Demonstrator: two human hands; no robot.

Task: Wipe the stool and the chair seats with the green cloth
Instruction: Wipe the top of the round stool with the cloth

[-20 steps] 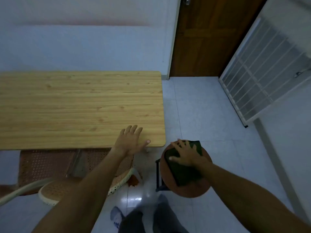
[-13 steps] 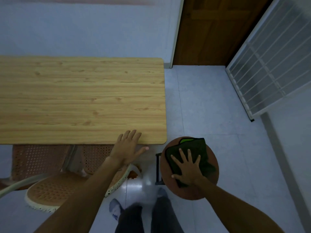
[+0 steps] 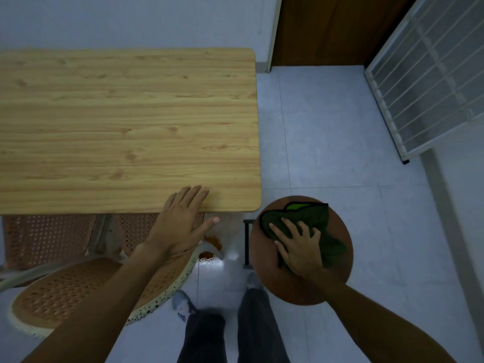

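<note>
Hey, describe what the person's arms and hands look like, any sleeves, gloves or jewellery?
Both forearms are bare as far as the frame shows: no sleeves, no gloves. The left hand has a thin bangle-like band at the wrist. The right hand shows no rings or watch. Dim light hides finer detail.

Person: bare forearms, no sleeves in view; thin bangle (image 3: 186, 250) at left wrist; dark trousers (image 3: 230, 334); pale, blurred footwear (image 3: 183, 305)

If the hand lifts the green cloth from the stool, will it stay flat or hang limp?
Probably limp: the cloth lies rumpled under the right hand. It looks thin, so likely light. It may slide easily on the smooth stool.
</note>
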